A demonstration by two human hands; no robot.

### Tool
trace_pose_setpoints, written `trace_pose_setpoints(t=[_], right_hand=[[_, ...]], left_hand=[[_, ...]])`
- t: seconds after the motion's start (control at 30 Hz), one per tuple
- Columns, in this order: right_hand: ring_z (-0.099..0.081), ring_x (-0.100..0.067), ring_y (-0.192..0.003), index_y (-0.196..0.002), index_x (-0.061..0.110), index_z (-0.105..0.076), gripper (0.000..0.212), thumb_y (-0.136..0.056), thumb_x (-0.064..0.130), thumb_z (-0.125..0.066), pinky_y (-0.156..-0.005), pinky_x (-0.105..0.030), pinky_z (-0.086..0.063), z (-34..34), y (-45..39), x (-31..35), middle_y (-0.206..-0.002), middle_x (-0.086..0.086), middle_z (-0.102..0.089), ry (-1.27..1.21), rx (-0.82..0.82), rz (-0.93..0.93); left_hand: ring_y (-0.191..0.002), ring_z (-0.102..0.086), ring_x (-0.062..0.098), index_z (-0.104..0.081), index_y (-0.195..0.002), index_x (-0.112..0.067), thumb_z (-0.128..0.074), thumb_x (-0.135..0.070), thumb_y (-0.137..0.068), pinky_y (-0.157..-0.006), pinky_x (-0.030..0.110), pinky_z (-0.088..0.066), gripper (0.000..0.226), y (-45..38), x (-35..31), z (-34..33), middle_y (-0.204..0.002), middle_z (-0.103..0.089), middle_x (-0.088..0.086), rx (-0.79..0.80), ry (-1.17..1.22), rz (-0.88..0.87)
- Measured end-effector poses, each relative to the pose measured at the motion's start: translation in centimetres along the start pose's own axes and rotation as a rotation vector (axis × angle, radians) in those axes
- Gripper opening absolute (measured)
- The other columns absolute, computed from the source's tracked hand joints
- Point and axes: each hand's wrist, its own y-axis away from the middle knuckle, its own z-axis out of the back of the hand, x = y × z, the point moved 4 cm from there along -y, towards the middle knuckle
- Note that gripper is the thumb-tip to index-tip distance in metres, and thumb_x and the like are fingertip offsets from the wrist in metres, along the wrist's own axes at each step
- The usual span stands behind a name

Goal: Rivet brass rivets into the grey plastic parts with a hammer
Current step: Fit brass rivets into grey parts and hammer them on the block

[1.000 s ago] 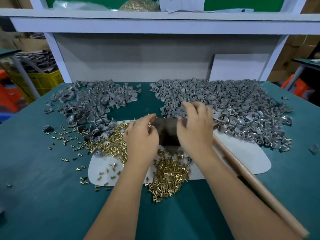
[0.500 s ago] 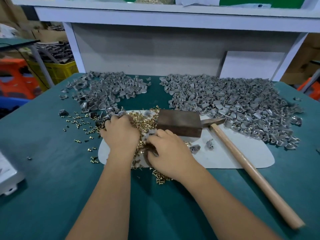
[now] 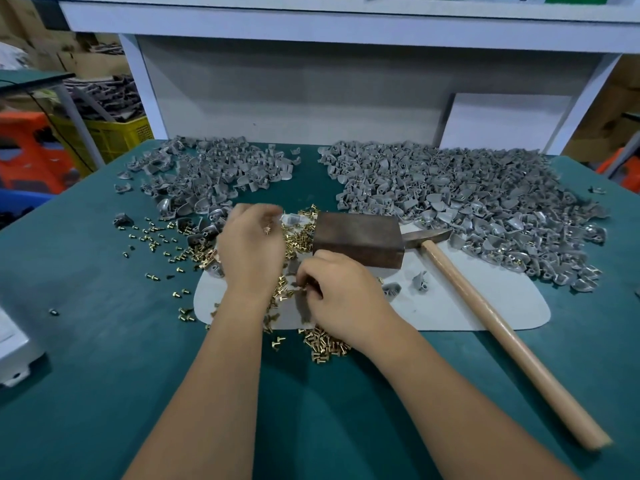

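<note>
Since half a second back my left hand (image 3: pixel 251 249) lifted off the brass rivets (image 3: pixel 298 237), pinching what looks like one. Landmark is the brown block (image 3: pixel 358 239): smaller grey parts pile (image 3: pixel 207 171) up-left, right hand (image 3: pixel 341 292) below it picking rivets, hammer (image 3: pixel 498 327) lying idle right. Huge pile (image 3: pixel 467 202) up-right, so plenty left.

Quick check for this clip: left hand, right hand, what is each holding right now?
Left hand: blurred over the brass rivets; grip cannot be told.
Right hand: fingers curled, pinching a rivet at the pile.
</note>
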Motion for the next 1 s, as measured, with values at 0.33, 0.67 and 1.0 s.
trace_pose_setpoints(t=[0.33, 0.67, 1.0], right_hand=[[-0.052, -0.005, -0.076, -0.08, 0.017, -0.065, 0.016, -0.077, 0.001, -0.062, -0.066, -0.018, -0.043, 3.8, 0.2, -3.5, -0.084, 0.011, -0.056, -0.155, -0.549, -0.19], [-0.056, -0.002, -0.079, -0.096, 0.017, -0.07, 0.029, -0.079, -0.005, -0.063, -0.071, -0.005, -0.043, 3.9, 0.1, -5.6, -0.099, 0.01, -0.048, -0.34, -0.589, -0.378], [-0.045, -0.003, -0.095, -0.098, 0.004, -0.072, 0.016, -0.087, -0.001, -0.062, -0.085, 0.0, -0.032, 3.6, -0.1, -7.0, -0.11, 0.002, -0.045, -0.174, -0.548, -0.388]], left_hand=[[-0.089, -0.054, -0.011, -0.069, -0.112, -0.019, -0.065, 0.0, -0.087, -0.088, 0.012, -0.046, 0.031, 1.5, -2.9, -3.8, -0.096, -0.055, -0.015, 0.211, 0.324, -0.02], [-0.098, -0.059, 0.008, -0.071, -0.084, -0.034, -0.065, -0.009, -0.083, -0.084, 0.027, -0.049, 0.025, 2.3, -3.1, -4.2, -0.092, -0.067, -0.016, 0.274, 0.248, -0.025], [-0.102, -0.055, 0.011, -0.074, -0.093, -0.029, -0.067, -0.021, -0.085, -0.095, 0.039, -0.048, 0.013, 2.4, -3.5, -3.5, -0.087, -0.054, -0.031, 0.276, 0.194, -0.077]])
